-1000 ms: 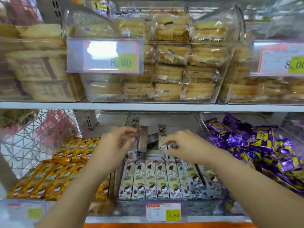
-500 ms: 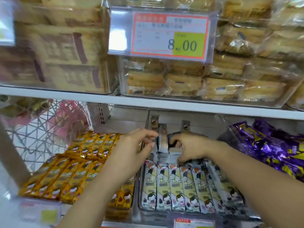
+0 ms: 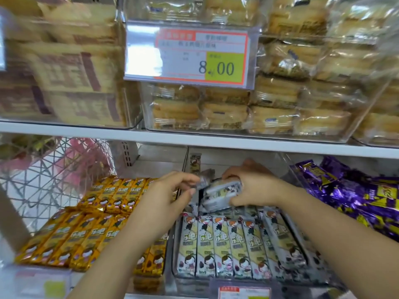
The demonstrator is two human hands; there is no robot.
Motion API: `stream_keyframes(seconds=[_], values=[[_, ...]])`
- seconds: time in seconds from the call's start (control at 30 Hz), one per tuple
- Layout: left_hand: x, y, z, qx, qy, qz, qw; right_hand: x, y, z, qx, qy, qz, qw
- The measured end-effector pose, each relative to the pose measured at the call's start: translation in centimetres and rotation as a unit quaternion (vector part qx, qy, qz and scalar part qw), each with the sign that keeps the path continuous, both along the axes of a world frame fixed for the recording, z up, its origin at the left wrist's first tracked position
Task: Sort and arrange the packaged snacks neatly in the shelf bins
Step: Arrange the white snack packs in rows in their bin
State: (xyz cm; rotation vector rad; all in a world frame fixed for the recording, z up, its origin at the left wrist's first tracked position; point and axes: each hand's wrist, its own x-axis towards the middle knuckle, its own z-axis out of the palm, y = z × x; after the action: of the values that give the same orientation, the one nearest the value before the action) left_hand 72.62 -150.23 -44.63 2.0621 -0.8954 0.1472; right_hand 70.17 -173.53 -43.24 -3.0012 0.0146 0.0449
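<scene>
Snacks (image 3: 220, 244) between gold bars (image 3: 71, 240), purple packets (image 3: 356, 197)

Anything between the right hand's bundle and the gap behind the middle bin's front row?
Nothing visible: the bundle is above it; the left hand, pinching a loose pack, and an upright pack sit left of it.

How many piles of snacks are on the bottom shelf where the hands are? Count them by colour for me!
Gold snacks: 1 pile
White snacks: 1 pile
Purple snacks: 1 pile
Total: 3 piles
The left hand pinches a blurred greyish pack. The right hand grips a bunch of white snacks above their pile.
</scene>
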Motion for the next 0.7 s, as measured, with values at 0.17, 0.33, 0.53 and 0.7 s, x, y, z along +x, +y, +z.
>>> stream_keyframes(seconds=[0.17,0.33,0.53,0.7], values=[[-0.3,0.1,0.1,0.002,0.001,0.0,1.0,-5.1,0.8,3.1,0.05,-0.08,-0.034,0.995],[-1.8,0.6,0.1,0.039,-0.024,-0.014,0.999,-10.0,4.1,1.9,0.067,-0.072,0.015,0.995],[-3.5,1.4,-0.5,0.147,-0.042,-0.074,0.985,-11.7,5.4,0.4,-0.006,-0.024,0.062,0.998],[-3.2,1.3,-0.1,0.098,-0.053,-0.062,0.992,-9.2,3.1,2.3,0.092,-0.034,0.001,0.995]])
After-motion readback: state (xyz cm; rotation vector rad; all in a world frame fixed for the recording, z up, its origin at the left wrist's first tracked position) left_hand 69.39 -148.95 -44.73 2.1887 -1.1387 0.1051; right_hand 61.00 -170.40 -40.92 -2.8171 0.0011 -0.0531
